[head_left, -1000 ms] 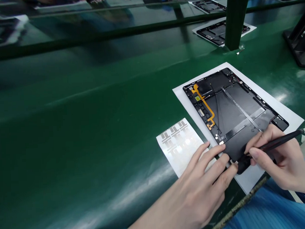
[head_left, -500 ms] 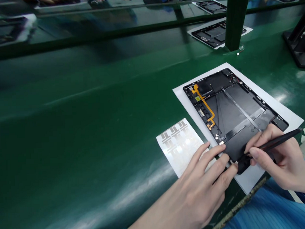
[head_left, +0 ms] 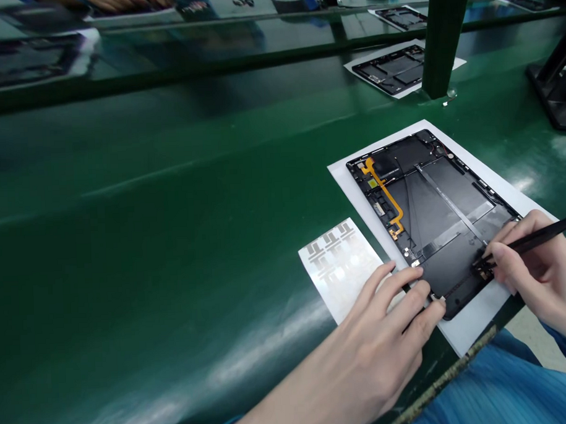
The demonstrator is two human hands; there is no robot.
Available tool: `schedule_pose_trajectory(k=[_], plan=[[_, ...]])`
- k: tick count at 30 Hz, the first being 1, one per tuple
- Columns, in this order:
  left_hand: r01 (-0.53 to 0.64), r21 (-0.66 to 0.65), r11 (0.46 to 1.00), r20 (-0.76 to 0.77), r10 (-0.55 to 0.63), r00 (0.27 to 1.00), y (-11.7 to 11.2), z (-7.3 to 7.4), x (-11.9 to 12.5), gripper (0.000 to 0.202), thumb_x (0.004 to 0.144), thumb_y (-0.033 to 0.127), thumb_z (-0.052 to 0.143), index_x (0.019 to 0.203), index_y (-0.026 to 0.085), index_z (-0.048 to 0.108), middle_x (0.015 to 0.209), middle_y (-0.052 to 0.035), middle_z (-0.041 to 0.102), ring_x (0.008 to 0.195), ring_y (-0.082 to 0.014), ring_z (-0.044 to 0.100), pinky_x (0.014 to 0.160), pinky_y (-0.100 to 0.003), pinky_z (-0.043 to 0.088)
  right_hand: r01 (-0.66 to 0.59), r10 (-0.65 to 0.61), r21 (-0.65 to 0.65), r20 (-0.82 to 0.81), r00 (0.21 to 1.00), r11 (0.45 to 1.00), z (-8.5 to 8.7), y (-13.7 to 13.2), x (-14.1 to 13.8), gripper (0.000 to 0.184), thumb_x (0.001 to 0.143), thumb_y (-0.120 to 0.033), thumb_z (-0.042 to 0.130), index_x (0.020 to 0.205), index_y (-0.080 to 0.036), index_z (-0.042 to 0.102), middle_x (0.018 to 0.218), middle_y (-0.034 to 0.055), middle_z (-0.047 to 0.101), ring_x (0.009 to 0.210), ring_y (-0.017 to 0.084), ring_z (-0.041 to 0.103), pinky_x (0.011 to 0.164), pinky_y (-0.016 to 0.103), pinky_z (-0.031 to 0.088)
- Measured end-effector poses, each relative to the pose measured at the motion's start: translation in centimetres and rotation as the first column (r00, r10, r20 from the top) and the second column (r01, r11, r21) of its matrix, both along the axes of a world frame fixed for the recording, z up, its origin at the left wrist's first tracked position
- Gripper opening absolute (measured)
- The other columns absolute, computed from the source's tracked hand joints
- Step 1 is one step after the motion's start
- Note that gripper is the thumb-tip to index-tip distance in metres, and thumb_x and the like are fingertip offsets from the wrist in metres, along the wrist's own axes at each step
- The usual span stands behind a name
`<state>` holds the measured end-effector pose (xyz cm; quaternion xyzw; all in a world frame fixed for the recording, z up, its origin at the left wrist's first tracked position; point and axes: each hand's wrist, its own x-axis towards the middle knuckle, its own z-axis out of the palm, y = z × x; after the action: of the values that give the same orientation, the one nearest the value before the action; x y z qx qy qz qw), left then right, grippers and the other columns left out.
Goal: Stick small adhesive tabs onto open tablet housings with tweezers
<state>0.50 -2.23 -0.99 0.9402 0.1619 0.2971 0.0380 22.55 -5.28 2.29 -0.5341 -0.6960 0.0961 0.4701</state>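
An opened tablet housing [head_left: 443, 194] lies on a white sheet [head_left: 473, 338], its black inside facing up with an orange flex cable [head_left: 391, 202] and a grey ribbon cable [head_left: 450, 203]. My left hand [head_left: 380, 338] rests with fingers spread along the housing's near left edge, partly over a white sticker sheet [head_left: 333, 260] bearing grey T-shaped pieces. In my right hand [head_left: 535, 265] is a pair of black tweezers [head_left: 546, 232], pinched between thumb and fingers. Their tip is at a small part near the housing's near right side; my fingers partly hide that spot.
Another tablet housing [head_left: 394, 69] on white paper lies farther back, beside a green post [head_left: 444, 42]. A black stand [head_left: 555, 97] is at the right. Behind the green table [head_left: 172, 240] runs a raised rail [head_left: 213, 65], with a co-worker's hands [head_left: 122, 1] beyond.
My right hand and the tweezers have moved right, away from my left fingertips, uncovering the housing's near corner. My left hand stays on the edge. The view has shifted slightly.
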Motion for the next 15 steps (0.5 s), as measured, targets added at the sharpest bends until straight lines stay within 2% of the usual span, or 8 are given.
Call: schedule_pose_trajectory(k=[4,7,9,15], plan=[[-0.011,0.013,1.000,-0.038,0.012,0.999,0.0,0.3,0.0,0.024,0.087,0.003,0.048,0.108,0.010,0.060,0.102,-0.0110,0.060,0.111,-0.0278,0.052,0.102,-0.047,0.043,-0.112,0.108,-0.037,-0.096,0.990,0.993,-0.2,-0.1,-0.3,0.011,0.092,-0.016,0.056,0.083,-0.022,0.054,0.073,0.0010,0.057,0.051,0.011,0.056,0.041,0.023,0.045],[-0.010,0.024,1.000,-0.023,0.011,1.000,0.1,0.2,-0.1,0.025,0.086,0.002,0.050,0.107,0.011,0.060,0.101,-0.0110,0.060,0.111,-0.0272,0.053,0.101,-0.046,0.044,-0.205,0.189,-0.095,-0.159,0.969,0.974,-0.6,-0.1,-1.1,0.011,0.093,-0.017,0.055,0.083,-0.021,0.054,0.074,-0.0002,0.055,0.048,0.009,0.053,0.039,0.023,0.042],[-0.004,0.022,1.000,0.006,0.004,1.000,0.2,0.0,-0.1,0.025,0.087,0.003,0.047,0.108,0.011,0.060,0.101,-0.0111,0.060,0.112,-0.0274,0.053,0.101,-0.047,0.045,-0.217,0.199,-0.107,-0.159,0.967,0.970,-0.8,-0.2,-1.6,0.012,0.093,-0.018,0.056,0.082,-0.021,0.053,0.072,-0.0013,0.054,0.046,0.008,0.050,0.039,0.022,0.040],[0.005,0.016,1.000,0.021,-0.005,1.000,0.2,-0.4,-0.1,0.025,0.093,0.005,0.040,0.107,0.011,0.060,0.100,-0.0112,0.060,0.111,-0.0282,0.052,0.099,-0.049,0.046,-0.205,0.193,-0.111,-0.109,0.975,0.972,-0.9,-0.2,-1.7,0.012,0.093,-0.017,0.056,0.083,-0.022,0.052,0.069,-0.0026,0.054,0.053,0.011,0.056,0.045,0.024,0.041]])
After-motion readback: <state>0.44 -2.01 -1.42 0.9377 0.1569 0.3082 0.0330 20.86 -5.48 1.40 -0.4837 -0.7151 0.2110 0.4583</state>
